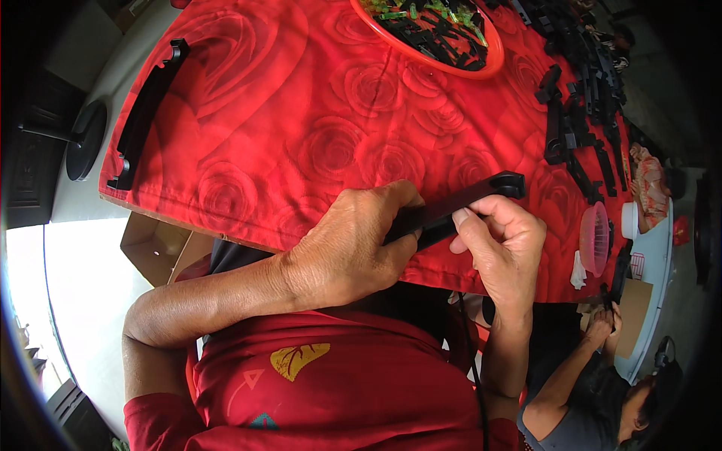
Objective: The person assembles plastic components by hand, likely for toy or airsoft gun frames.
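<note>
A long black plastic bar [444, 208] with a hooked, rounded end is held above the front edge of the red table. My left hand [353, 244] is closed round its left part, hiding that end. My right hand [500, 240] grips it near the hooked right end, thumb on the side facing me and fingers curled beyond. A second dark strip shows just below the bar between my hands; whether it is a separate piece I cannot tell. Another long black bar [147, 116], of similar shape, lies by the table's left edge.
An orange-red basin [492, 69] of small black and yellow-green pieces stands at the far side. Many black plastic parts [579, 113] are heaped along the right. Near them is a pink basket [594, 239]. A co-worker [579, 391] handles a black piece at the lower right. An open cardboard box [154, 244] sits below the table's left.
</note>
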A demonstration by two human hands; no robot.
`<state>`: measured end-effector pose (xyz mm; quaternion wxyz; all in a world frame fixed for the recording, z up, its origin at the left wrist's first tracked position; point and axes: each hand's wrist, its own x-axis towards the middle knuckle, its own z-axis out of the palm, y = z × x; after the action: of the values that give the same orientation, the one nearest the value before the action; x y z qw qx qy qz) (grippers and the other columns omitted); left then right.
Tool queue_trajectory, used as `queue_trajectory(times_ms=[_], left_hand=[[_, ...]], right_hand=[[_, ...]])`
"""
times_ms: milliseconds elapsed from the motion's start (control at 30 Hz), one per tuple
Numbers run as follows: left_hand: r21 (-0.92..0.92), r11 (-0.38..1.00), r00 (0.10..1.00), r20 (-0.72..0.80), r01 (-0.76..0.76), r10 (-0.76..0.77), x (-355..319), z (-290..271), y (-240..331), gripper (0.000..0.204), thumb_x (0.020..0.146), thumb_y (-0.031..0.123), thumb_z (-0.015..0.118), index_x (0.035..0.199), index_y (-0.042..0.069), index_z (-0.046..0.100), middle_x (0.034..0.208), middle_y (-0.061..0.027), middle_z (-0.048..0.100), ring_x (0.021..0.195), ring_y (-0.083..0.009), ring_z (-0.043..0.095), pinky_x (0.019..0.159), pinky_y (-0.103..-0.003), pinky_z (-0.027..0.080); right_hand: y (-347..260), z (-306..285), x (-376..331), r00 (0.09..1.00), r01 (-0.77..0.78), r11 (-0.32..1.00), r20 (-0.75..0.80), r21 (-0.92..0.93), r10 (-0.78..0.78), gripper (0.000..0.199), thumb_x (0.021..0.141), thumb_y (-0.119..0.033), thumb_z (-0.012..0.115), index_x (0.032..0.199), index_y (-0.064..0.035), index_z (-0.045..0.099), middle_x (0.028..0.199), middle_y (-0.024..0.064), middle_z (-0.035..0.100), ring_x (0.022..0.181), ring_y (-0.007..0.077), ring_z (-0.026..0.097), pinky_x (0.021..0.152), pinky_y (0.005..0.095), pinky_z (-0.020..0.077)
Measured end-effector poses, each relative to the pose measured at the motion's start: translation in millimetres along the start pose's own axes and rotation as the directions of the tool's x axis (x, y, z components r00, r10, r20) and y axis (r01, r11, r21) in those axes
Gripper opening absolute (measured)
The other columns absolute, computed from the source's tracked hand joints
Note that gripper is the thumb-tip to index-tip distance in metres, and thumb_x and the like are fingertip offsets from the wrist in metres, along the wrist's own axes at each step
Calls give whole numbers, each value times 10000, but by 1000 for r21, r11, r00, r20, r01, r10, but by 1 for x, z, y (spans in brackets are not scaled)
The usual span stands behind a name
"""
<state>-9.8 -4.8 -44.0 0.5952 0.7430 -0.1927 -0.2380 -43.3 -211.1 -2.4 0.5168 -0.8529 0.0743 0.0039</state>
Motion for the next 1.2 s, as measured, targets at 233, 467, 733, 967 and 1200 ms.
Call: queue_trajectory(times_ms=[233,467,733,967,1200], left_hand=[[204,978,995,-73,-51,67,7,2,-1,203,898,25,674,1087,-34,629,776,-217,672,694,-337,707,617,-435,523],[469,882,998,-27,55,-48,13,-2,13,184,879,71,682,1034,-12,625,847,-261,687,782,-452,704,666,-515,544],[580,806,969,-110,-119,222,9,-7,1,287,868,130,753,1094,7,626,927,-205,673,813,-418,699,683,-481,556],[501,826,960,36,-257,277,-1,-17,1,558,837,337,850,1260,39,642,1122,-185,646,912,-363,695,726,-447,594],[607,555,804,270,-569,529,4,-29,-18,555,882,460,766,1262,58,718,1183,-130,589,926,-259,655,636,-340,617]], right_hand=[[16,2,8,1000,-7,1000,27,-6,8,87,941,-19,702,946,50,755,680,59,729,596,64,671,531,207,460],[22,-3,16,988,-45,999,148,-16,47,120,946,-21,686,973,59,771,755,93,767,646,114,730,556,225,496],[20,3,21,991,-31,997,130,-72,40,104,934,-8,690,943,64,764,734,96,765,636,122,738,563,229,525],[25,-3,33,983,-40,997,176,-62,50,77,933,11,701,934,61,759,710,85,757,636,114,739,562,234,536],[6,2,34,979,-78,986,177,-150,104,91,949,-12,708,972,60,757,716,100,759,650,130,756,548,234,546]])
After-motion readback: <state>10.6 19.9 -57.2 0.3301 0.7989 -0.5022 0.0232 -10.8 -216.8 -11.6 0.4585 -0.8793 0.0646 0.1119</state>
